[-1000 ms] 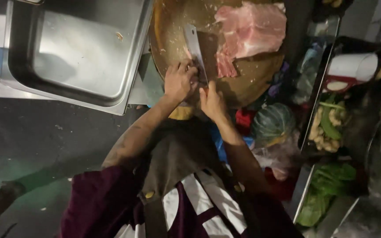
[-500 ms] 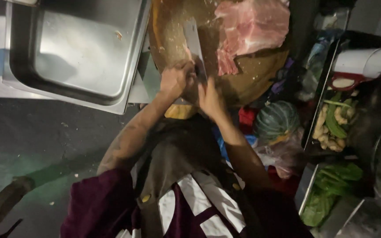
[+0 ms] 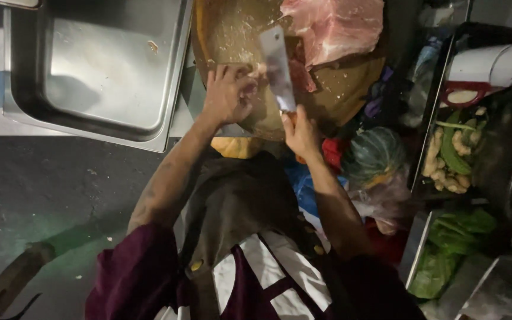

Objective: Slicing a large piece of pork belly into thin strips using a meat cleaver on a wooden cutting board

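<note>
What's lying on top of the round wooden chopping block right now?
On the chopping block lie a slab of raw meat, pale scraps, a cleaver and the left hand. What the hand covers cannot be seen.

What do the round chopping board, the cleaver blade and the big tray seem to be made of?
Chopping board: probably wood, brown and matt, scarred with pale scraps. Cleaver blade: likely steel, flat grey with a dull shine, held by the right hand. Tray: apparently stainless steel, brushed, reflecting light.

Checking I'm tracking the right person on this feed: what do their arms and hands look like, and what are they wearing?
Both hands, left hand and right hand, are bare, no gloves. Forearms are uncovered; short maroon sleeves end near the elbows. A dark brown apron covers the chest.
</note>
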